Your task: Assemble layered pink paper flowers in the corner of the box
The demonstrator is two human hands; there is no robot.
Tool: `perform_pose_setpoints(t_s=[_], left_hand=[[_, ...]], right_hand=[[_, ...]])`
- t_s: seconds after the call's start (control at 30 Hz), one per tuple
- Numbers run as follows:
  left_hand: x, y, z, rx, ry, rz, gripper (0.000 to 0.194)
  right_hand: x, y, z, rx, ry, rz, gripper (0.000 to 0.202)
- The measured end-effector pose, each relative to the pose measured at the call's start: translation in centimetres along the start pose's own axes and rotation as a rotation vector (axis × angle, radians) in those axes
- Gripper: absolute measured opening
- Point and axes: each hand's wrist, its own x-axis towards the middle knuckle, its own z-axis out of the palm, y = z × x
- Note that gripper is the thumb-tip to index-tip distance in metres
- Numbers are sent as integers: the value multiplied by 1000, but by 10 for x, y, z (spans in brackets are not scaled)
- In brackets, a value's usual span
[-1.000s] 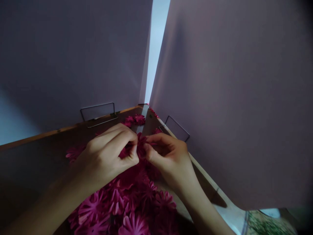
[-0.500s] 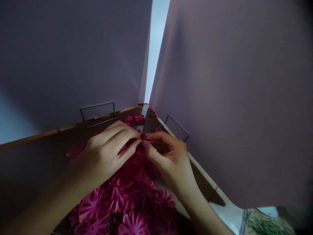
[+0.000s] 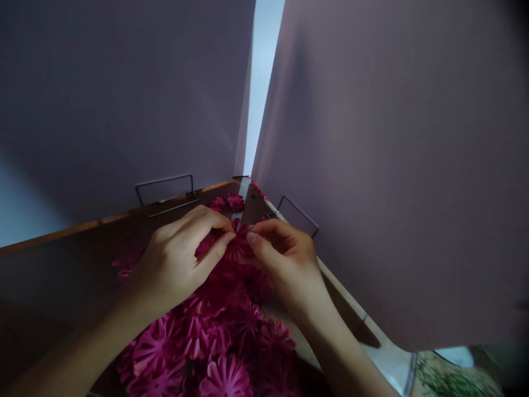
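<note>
A magenta flower-shaped petal piece (image 3: 238, 246) is held up between my two hands, over a pile of similar ones. My left hand (image 3: 192, 242) pinches its left edge between thumb and forefinger. On the other edge, the thumb and forefinger of my right hand (image 3: 285, 253) are closed in a pinch. Below my wrists, the heap of magenta petal pieces (image 3: 226, 377) spreads toward me over the dark tabletop (image 3: 53, 281). Part of the heap is hidden under my hands and forearms.
Two tall grey panels, a left panel (image 3: 124, 88) and a right panel (image 3: 392, 165), meet near the far corner with a bright gap between. Wire stands (image 3: 165, 179) rest at their feet. Two more flower pieces (image 3: 235, 202) lie behind my hands. Green sprigs (image 3: 454, 380) are at lower right.
My fingertips have moved slightly apart, and the petal piece between them now faces me, with more of its petals showing. The heap stays as it was.
</note>
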Motion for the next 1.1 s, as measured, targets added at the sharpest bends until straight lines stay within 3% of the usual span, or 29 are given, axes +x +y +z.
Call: perform_pose_setpoints(t_s=[0.23,0.33,0.5,0.9,1.1], left_hand=[[-3,-6,-1,32,-25,139,23],[-4,-5,-3,55,-106,188,29],[-2,2,-8,-9,-130,80,21],[1,2,-11,-183,-113,-203,12],[-2,5,-12,-263,-80,-213,14]], right_hand=[[2,-1,0,190,-57,155,22],[1,-1,1,245,-89,198,25],[2,0,2,244,-79,185,26],[2,0,0,-71,-48,-70,17],[3,1,0,-39,-75,-120,10]])
